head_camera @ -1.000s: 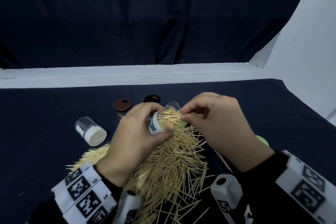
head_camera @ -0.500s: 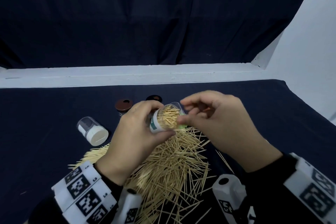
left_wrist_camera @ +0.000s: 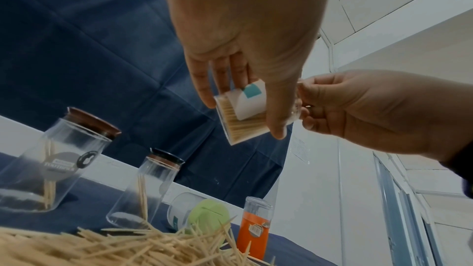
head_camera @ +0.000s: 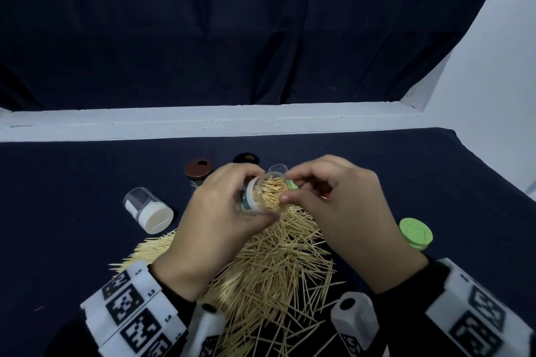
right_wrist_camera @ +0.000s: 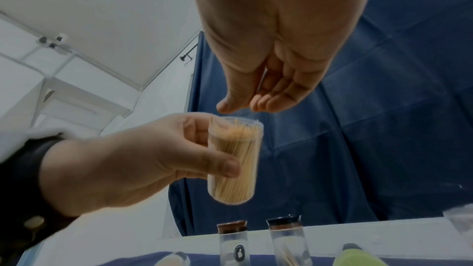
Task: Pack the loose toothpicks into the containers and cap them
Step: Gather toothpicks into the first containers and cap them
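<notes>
Above the toothpick pile [head_camera: 269,269], left hand [head_camera: 214,223] gripping filled container [head_camera: 265,194], right hand [head_camera: 342,206] at its mouth

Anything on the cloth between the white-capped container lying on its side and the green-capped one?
Yes, in the head view: the loose toothpick pile spreads between the white-capped container and green-capped container.

The light was dim and cool throughout, and the dark cloth on my bench [head_camera: 377,171] swallowed most of it. Both wrist views bent straight lines at the edges (very wide lenses). The container [right_wrist_camera: 234,161] in my left grip [right_wrist_camera: 143,161] looked softly blurred.
</notes>
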